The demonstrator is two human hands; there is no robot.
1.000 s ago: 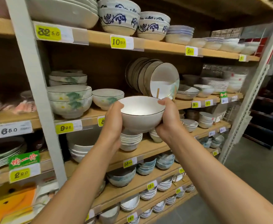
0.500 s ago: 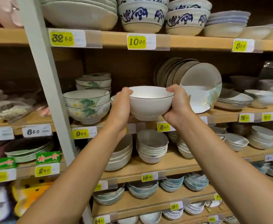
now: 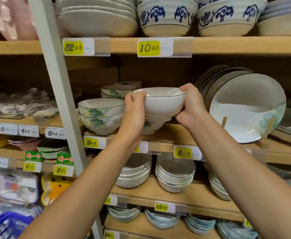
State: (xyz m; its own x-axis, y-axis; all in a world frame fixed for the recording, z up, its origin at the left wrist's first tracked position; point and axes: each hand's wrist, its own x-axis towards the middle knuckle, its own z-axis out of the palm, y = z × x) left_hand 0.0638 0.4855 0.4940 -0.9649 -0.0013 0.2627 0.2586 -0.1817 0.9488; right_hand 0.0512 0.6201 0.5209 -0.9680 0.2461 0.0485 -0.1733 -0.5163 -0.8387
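Note:
A white bowl with a thin dark rim is held between both hands, just above the middle wooden shelf. My left hand grips its left side, thumb hooked over the rim. My right hand grips its right side, fingers curled over the rim. Directly below the bowl, partly hidden by my left hand, a green-flowered bowl stands on the shelf.
Two stacked green-flowered bowls stand left of the held bowl, a row of upright plates to its right. Blue-patterned bowls fill the shelf above. Stacks of white bowls sit below. A grey upright post stands at left.
Both hands have carried the white bowl up and forward, from in front of the lower shelves to just above the middle shelf. The view has closed in on the shelving.

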